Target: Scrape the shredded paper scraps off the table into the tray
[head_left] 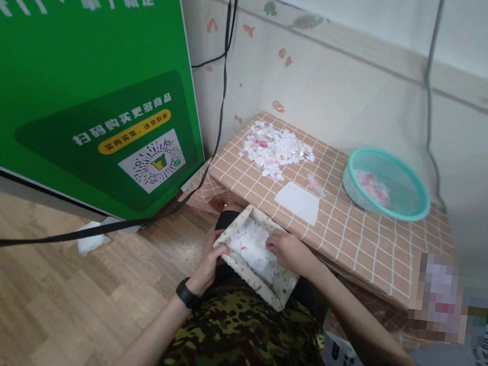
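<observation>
A shallow rectangular box (247, 278) with pale, speckled sides rests tilted on my lap. My left hand (212, 257) grips its left edge, thumb over the rim. Inside lies a layer of white material (246, 242) with a small red speck; whether it is paper or liquid is hard to tell. My right hand (285, 251) reaches over the far right side into the box. Its fingers are curled together at the white material, and what they hold is hidden.
A checked cloth covers the table (364, 244) ahead. On it are a heap of torn paper scraps (274, 148), a white sheet (298, 202) and a teal basket (409, 205) with pinkish scraps (371, 186). A green cabinet (108, 62) stands left; a black strap (111, 228) crosses in front.
</observation>
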{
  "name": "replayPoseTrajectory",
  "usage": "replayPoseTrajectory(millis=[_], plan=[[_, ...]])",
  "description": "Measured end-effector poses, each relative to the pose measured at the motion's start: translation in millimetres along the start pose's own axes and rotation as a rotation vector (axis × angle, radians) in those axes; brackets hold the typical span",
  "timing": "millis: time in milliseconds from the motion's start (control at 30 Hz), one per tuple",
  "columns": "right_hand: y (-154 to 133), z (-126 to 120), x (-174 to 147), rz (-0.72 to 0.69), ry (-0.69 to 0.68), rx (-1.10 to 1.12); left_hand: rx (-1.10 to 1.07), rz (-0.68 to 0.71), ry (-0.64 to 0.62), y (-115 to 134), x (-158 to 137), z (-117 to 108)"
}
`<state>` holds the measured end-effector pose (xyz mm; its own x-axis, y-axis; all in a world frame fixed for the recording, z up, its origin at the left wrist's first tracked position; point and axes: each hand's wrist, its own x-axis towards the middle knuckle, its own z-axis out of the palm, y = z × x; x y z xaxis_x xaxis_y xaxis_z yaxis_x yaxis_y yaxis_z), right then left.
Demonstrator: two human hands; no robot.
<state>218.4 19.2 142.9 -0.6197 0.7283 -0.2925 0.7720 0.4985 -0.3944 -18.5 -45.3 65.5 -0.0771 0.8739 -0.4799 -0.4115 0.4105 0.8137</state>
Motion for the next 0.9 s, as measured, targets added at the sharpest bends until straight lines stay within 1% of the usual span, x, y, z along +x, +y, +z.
replayPoseTrajectory(millis=[100, 167, 200, 267, 300, 333, 367, 433, 467, 500, 567, 633, 667, 700, 733, 767, 800, 833, 867, 900], plan=[[-0.3, -12.8, -5.6, 0.027, 0.097, 0.132, 0.002, -0.001, 0.003, -0.6, 0.4, -1.0], [6.1, -26.5, -7.4, 0.076, 0.214, 0.23, -0.006, -0.006, 0.001, -1.8, 1.1, -2.3], [12.5, -34.9, -6.8, 0.11, 0.296, 0.263, -0.012, -0.01, -0.002, -2.6, 1.4, -3.0], [32.0, -53.7, -1.5, 0.216, 0.529, 0.311, -0.021, -0.014, -0.007, -4.3, 2.3, -4.3], [44.4, -63.5, 2.9, 0.267, 0.625, 0.353, -0.023, -0.015, -0.006, -5.2, 2.8, -4.7], [57.6, -73.2, 7.9, 0.304, 0.71, 0.386, -0.024, -0.014, -0.005, -5.9, 3.2, -5.0], [70.7, -82.4, 13.1, 0.322, 0.762, 0.381, -0.024, -0.012, -0.002, -6.5, 3.7, -5.1], [91.9, -98.1, 21.5, 0.359, 0.829, 0.261, -0.025, -0.01, -0.002, -7.4, 4.5, -5.0], [97.9, -103.9, 23.8, 0.37, 0.855, 0.156, -0.028, -0.009, -0.005, -7.7, 4.9, -4.9], [99.9, -107.8, 24.4, 0.383, 0.877, 0.046, -0.031, -0.008, -0.008, -7.9, 5.2, -4.8], [91.0, -108.2, 20.3, 0.409, 0.899, -0.132, -0.037, -0.006, -0.01, -7.9, 5.5, -4.8], [67.9, -96.6, 11.3, 0.42, 0.854, -0.194, -0.04, -0.002, -0.004, -7.1, 5.4, -4.8], [53.5, -86.0, 6.2, 0.38, 0.771, -0.186, -0.039, -0.003, 0.001, -6.4, 5.1, -4.8], [38.8, -72.5, 1.6, 0.309, 0.637, -0.163, -0.036, -0.005, 0.005, -5.4, 4.7, -4.6], [24.9, -56.6, -2.0, 0.214, 0.433, -0.143, -0.033, -0.007, 0.007, -4.3, 4.0, -4.2], [12.9, -39.1, -4.3, 0.143, 0.198, -0.144, -0.029, -0.01, 0.007, -3.0, 3.3, -3.5], [3.5, -21.1, -5.2, 0.134, -0.018, -0.169, -0.024, -0.012, 0.005, -1.8, 2.3, -2.7], [-3.2, -3.7, -4.8, 0.18, -0.159, -0.209, -0.02, -0.012, 0.002, -0.7, 1.3, -1.7], [-7.0, 12.3, -3.3, 0.262, -0.239, -0.232, -0.017, -0.011, 0.002, 0.2, 0.4, -0.6], [-8.5, 25.9, -1.3, 0.29, -0.258, -0.236, -0.01, -0.008, 0.003, 0.8, -0.5, 0.4]])
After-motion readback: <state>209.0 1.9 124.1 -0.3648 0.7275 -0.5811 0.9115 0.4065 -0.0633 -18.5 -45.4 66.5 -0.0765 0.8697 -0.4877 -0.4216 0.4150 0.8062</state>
